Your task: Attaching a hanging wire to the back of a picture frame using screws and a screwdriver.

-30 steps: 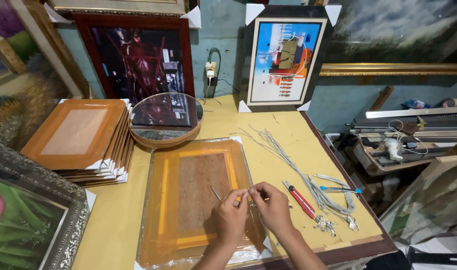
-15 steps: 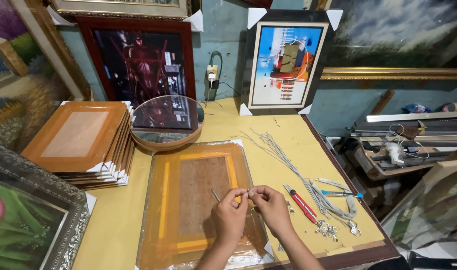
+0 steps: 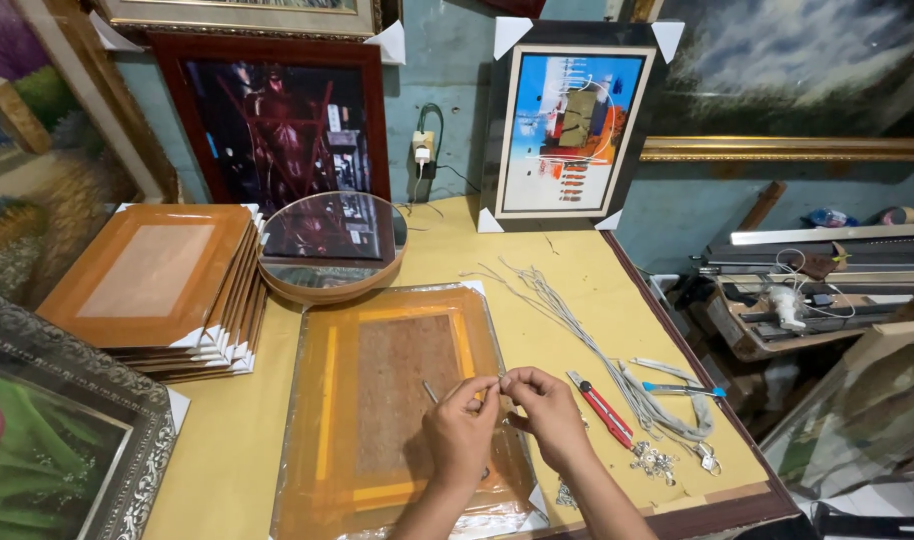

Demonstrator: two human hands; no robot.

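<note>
Little change since a second ago; both hands stay together over the near-right part of the wrapped orange frame [image 3: 392,405] on the bench [image 3: 577,290]; left hand [image 3: 460,432] and right hand [image 3: 547,410] pinch a small thin piece, too small to identify; red cutter [image 3: 599,408] lies just right, untouched.

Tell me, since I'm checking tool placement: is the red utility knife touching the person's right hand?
Apart. The head view shows bare yellow table between the red utility knife and the right hand, whose fingertips meet the left hand over the wrapped frame.
</note>
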